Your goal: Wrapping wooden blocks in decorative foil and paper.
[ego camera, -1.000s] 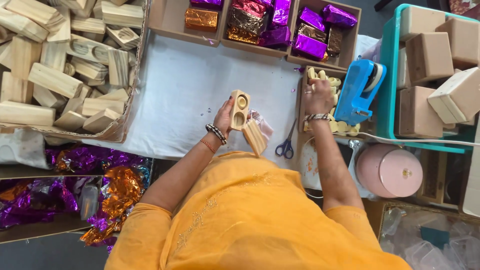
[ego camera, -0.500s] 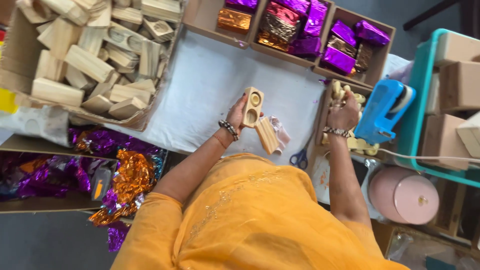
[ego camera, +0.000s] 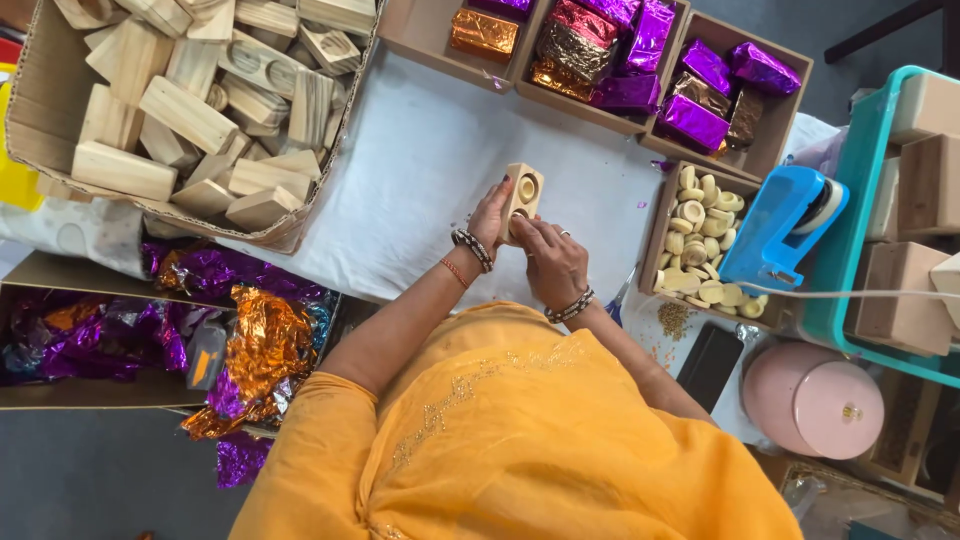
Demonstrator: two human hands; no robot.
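The wooden block (ego camera: 522, 198) stood upright, long axis pointing away from the person, clasped between the left hand (ego camera: 489, 215) and the right hand (ego camera: 553, 262), both closed on it.

A bench (ego camera: 420, 190) covered in white cloth carries everything. Beyond the hands (ego camera: 530, 245) sit shallow cardboard trays of foil-wrapped packets (ego camera: 620, 60). Far to their left stands a cardboard box of wooden blocks (ego camera: 190, 110). Just right of them lies a tray of small pale discs (ego camera: 700, 240), with a blue tape dispenser (ego camera: 780, 225) beside it.
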